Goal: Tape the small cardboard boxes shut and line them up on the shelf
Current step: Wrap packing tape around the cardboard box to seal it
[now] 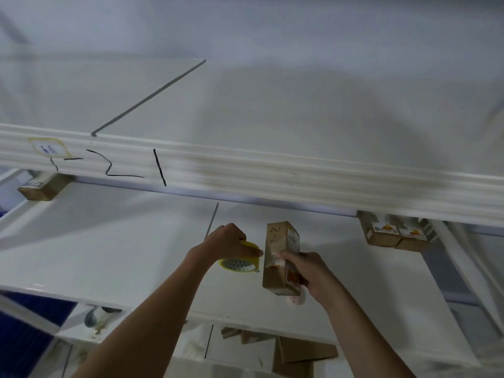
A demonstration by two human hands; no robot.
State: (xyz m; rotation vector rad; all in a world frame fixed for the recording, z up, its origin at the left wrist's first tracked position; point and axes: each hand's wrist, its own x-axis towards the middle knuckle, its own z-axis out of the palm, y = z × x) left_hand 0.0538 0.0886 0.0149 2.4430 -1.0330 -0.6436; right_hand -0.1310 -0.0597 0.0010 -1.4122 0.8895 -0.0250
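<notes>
Over the white shelf (pixel 109 241), the right hand (pixel 308 271) grips 1 upright cardboard box (pixel 281 257) while the left hand (pixel 226 241) holds a yellow tape roll (pixel 241 259) just beside it.

The right hand (pixel 308 271) grips a small cardboard box (pixel 281 257) held upright over the middle shelf (pixel 109 241). Just left of the box, the left hand (pixel 229 241) holds a yellow tape roll (pixel 240 261), almost touching it. Far left of the box a brown box (pixel 43 188) sits under the upper shelf's front rail (pixel 245 170); to its right sit two printed boxes (pixel 395 234); below it lie flat cardboard pieces (pixel 300 353)
</notes>
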